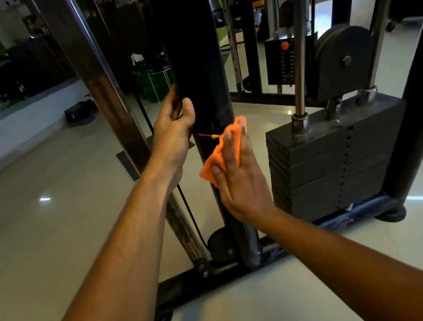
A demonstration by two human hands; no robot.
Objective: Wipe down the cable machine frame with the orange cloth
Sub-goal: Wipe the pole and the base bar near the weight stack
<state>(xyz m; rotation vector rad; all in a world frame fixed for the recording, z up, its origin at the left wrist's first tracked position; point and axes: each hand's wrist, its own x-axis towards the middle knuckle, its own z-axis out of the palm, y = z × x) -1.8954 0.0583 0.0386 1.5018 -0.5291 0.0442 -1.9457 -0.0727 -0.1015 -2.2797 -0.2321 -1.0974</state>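
A thick black upright post (192, 51) of the cable machine frame rises in the middle of the view. My left hand (174, 130) grips its left side at mid height, thumb across the front. My right hand (238, 175) presses the orange cloth (220, 153) flat against the post's right face, just below the left hand, fingers straight and pointing up. Part of the cloth is hidden under my palm. An orange thread (204, 135) runs across the post between the hands.
A dark weight stack (330, 160) with chrome guide rods (295, 34) and a pulley (344, 59) stands right of the post. A worn steel bar (110, 98) slants on the left. The frame's base rail (197, 283) lies on the glossy tiled floor (48, 229).
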